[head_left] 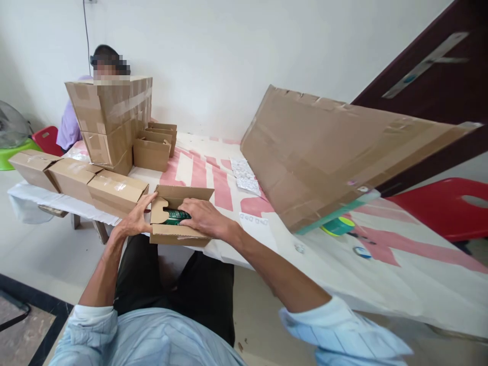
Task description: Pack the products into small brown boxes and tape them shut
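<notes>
A small open cardboard box [183, 237] rests at the table's front edge, its flaps raised. My left hand [134, 219] grips the box's left end, thumb and fingers spread along that side. Inside lies a green printed packet [176, 217], partly covered by a cut-out inner flap and by my fingers. My right hand [204, 216] reaches in from the right, with its fingers curled over the packet; the fingertips are partly hidden.
Closed cardboard boxes [114, 187] line the table's left front edge. Behind them stand stacked cartons [110, 114] and open boxes [152, 154]. A large cardboard sheet [328, 147] leans on the right, near a tape roll [338, 226]. A person [70, 119] sits behind the stack.
</notes>
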Available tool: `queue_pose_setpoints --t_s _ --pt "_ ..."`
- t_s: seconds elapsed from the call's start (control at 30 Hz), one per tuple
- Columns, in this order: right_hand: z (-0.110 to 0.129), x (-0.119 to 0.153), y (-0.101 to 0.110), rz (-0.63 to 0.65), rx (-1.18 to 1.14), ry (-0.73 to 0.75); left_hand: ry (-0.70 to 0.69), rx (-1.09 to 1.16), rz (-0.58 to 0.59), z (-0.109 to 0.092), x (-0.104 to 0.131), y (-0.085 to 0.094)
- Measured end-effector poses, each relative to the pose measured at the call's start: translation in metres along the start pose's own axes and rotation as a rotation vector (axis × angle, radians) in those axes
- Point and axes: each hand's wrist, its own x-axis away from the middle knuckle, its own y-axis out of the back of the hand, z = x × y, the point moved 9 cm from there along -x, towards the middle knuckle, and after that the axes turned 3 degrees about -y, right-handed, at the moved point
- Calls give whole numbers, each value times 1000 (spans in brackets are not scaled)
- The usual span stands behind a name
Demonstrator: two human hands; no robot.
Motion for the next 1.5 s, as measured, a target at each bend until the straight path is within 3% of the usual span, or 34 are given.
queue_pose_setpoints --t_s 0.13,0.27,0.4,0.63,0.87,1.0,1.13,1.27,1.33,1.5 --pt "-3 -32 -23 239 47 -20 -11 -3 5 -1 0 0" --pt "-1 -41 -40 447 75 -56 -32 -46 39 -3 -2 -3" --pt "2 -36 -43 519 -2 -61 -51 -97 17 -3 -2 -4" --pt "6 -20 -15 313 -210 -69 -53 -79 -50 -2 0 -2" --pt "-22 2 58 -111 -587 -85 61 7 -96 9 -11 0" --pt "-43 10 87 -273 -882 -28 97 -60 -58 9 -16 1" --pt "-47 10 96 -352 -1079 41 41 -81 -30 -19 -12 20" --pt "-39 6 98 -455 -1152 57 -83 -11 -162 -69 -17 48" --pt "-33 1 100 -519 -1218 57 -109 57 -193 -89 -28 48" --pt "-27 -23 102 -600 -1316 27 -158 213 -156 -119 -68 24"
